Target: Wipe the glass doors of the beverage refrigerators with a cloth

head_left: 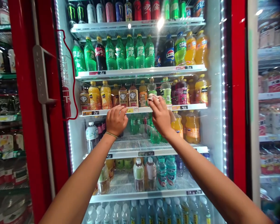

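Pale cloth (153, 98) partly behind right hand (162, 116), lowest bottles (160, 213) cut off below.

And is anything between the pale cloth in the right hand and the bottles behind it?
Yes: the glass door, which looks closed. Its red printed outline shows at the left. The right hand and pale cloth appear to be on its near side, the bottles behind it.

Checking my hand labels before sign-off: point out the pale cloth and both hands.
Pale cloth (153, 98), head view: its bunched upper part.
Left hand (117, 120), head view: back of the hand.
Right hand (162, 117), head view: back of the hand.
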The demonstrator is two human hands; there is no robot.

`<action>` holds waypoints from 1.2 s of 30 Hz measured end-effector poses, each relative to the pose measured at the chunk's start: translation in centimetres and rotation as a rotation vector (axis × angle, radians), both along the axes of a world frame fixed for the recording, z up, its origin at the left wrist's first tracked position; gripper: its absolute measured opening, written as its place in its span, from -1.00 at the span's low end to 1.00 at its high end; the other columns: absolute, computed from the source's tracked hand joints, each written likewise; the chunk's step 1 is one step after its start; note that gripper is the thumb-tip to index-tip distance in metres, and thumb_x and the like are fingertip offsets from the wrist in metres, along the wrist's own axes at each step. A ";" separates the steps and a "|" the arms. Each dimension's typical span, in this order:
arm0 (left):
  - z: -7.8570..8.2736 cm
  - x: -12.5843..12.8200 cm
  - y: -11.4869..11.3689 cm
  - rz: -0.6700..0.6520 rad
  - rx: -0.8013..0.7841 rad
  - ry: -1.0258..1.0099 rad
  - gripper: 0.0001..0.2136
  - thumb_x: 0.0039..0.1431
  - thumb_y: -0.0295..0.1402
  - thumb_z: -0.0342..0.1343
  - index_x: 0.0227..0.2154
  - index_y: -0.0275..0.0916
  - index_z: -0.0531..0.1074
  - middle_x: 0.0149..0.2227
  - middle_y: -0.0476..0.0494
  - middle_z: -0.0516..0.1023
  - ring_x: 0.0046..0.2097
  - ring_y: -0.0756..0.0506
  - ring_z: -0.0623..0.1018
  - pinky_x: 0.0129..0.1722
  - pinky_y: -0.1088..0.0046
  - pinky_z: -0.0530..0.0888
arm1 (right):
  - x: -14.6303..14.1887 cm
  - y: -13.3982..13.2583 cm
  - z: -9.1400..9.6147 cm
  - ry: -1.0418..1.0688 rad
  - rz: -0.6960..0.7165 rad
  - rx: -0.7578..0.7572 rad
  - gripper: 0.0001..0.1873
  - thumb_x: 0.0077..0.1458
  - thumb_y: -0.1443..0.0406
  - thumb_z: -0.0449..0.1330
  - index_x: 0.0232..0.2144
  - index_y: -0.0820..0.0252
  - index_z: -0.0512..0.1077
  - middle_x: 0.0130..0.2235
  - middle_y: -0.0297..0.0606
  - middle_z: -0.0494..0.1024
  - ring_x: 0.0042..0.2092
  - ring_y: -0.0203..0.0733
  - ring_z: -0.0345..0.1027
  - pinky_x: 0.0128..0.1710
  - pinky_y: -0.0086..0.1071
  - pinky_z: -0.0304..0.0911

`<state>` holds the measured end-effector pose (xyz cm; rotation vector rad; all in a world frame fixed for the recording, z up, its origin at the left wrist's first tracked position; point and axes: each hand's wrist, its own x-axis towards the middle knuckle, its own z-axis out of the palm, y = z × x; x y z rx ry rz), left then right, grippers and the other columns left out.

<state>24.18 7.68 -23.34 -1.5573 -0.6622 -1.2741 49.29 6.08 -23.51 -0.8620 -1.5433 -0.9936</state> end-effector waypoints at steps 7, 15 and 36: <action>0.0 -0.2 -0.6 0.009 -0.097 0.225 -0.65 0.29 -0.40 0.01 0.09 -0.14 0.48 0.09 -0.22 0.57 0.19 -0.23 0.49 0.20 0.16 0.35 | 0.5 0.1 -5.2 -0.335 0.051 -0.024 -0.42 0.29 0.49 -0.01 0.27 0.00 0.37 0.35 -0.30 0.36 0.46 -0.03 0.02 0.41 0.09 0.13; -0.1 -0.2 -0.2 0.016 -0.043 0.172 -0.66 0.29 -0.41 0.02 0.08 -0.13 0.48 0.08 -0.22 0.57 0.18 -0.23 0.50 0.19 0.17 0.34 | -0.9 0.2 -0.5 0.016 0.036 -0.010 -0.25 0.20 0.52 -0.01 0.39 -0.04 0.19 0.44 -0.32 0.19 0.51 0.03 -0.18 0.42 0.24 0.03; 0.1 -0.2 -0.1 -0.075 -0.006 -0.186 -0.72 0.27 -0.44 0.01 -0.04 -0.18 0.53 0.03 -0.24 0.57 0.17 -0.21 0.49 0.24 0.16 0.32 | -4.0 0.4 -5.6 -0.460 0.121 0.073 -0.42 0.28 0.49 0.04 0.29 0.07 0.36 0.37 -0.30 0.32 0.46 -0.05 0.01 0.42 -0.01 0.14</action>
